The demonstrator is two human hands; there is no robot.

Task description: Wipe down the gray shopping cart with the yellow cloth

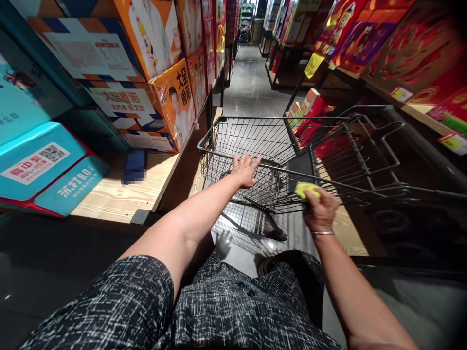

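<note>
one cart [297, 170], black wire, set crosswise ahead, basket mouth up. one left hand [246, 171], palm down on the near rail [277, 166], fingers spread, gripping nothing that i can make out. one right hand [323, 209], fingers closed round a cloth [307, 191]; yellow, bunched, perhaps a sponge, i cannot tell which from here. place of the cloth: just below the near rail, by the wire side, to the right of the left hand; whether it touches the wire, i cannot tell. one bracelet [323, 233], on the right wrist. to the left, one shelf [151, 187], wooden, bearing a teal box [44, 165], stacked orange cartons [166, 107] and a small dark blue item [134, 166], blurred out. to the right, red packs [332, 26], a yellow tag [313, 65] near them. step in hand, as i judge it: wiping the cart, left hand steadying it, progress not readable from my end. next move, as i judge it: calls for the cloth laid flat to rail and wire, a firm hold, light pressure, and the left hand lifted clear wherever the cloth must pass
</note>
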